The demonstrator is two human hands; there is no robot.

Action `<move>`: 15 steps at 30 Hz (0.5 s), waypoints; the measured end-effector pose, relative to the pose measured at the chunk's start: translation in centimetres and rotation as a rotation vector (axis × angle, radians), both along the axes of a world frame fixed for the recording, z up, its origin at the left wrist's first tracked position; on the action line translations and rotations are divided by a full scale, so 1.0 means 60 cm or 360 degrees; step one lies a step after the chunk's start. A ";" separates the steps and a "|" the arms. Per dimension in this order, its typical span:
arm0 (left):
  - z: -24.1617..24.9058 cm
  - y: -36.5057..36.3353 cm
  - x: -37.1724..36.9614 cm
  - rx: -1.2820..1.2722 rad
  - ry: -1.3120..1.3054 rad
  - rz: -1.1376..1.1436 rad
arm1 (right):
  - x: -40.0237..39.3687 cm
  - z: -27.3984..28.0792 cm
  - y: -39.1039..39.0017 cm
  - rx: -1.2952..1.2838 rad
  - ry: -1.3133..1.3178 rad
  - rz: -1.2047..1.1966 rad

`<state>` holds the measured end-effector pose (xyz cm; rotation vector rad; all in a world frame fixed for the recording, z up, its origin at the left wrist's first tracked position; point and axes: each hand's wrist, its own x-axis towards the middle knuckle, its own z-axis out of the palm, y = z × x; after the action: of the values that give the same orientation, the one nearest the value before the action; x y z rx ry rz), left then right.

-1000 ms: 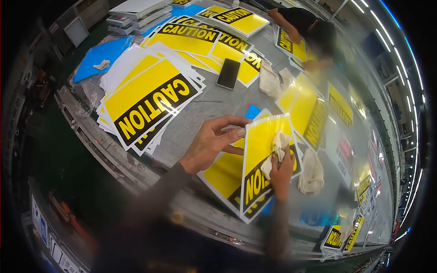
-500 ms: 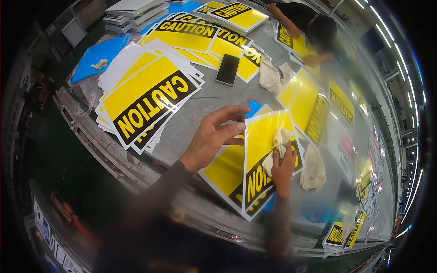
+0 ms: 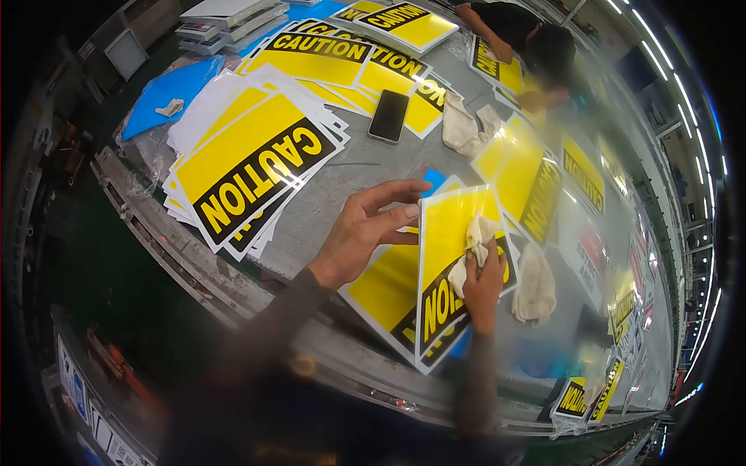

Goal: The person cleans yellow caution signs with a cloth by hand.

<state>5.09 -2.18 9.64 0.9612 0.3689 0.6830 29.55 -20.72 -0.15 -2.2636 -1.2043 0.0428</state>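
Observation:
My left hand [image 3: 364, 231] is at the left edge of a yellow-and-black caution sign [image 3: 454, 221], its thumb against the edge and some fingers reaching behind it. A crumpled whitish cloth [image 3: 483, 231] is pressed to the sign's face by my right hand [image 3: 485, 283], whose fingers close around it. Under this sign lies another caution sign [image 3: 381, 287], sticking out to the left. Blue material [image 3: 433, 183] shows just beyond the top of the signs. A second whitish cloth [image 3: 535, 287] rests to the right of my right hand.
A stack of caution signs [image 3: 233, 147] lies to the left, with a black phone [image 3: 389, 116] beyond my left hand. More signs [image 3: 311, 58] and a cloth [image 3: 461, 128] lie farther back. Another person [image 3: 536, 46] leans over the table's [image 3: 311, 233] far side.
Almost nothing differs. Both hands and the sign stay nearly in place, with only slight shifts; the cloth is still against the sign.

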 end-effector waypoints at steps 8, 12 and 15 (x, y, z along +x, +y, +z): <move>-0.003 -0.003 -0.010 0.0133 0.0211 0.0230 | 0.006 -0.014 -0.002 -0.0013 -0.0086 -0.0005; -0.028 0.011 -0.037 0.0229 0.0349 0.0356 | 0.004 -0.015 0.001 -0.0048 -0.0198 0.0049; -0.071 0.022 -0.055 0.0727 0.0811 0.0410 | 0.001 -0.015 0.005 -0.0063 -0.0265 0.0105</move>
<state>1.78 -0.86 5.37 1.5464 0.8187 0.7676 29.62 -20.44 -1.07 -2.2980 -1.3750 -0.0995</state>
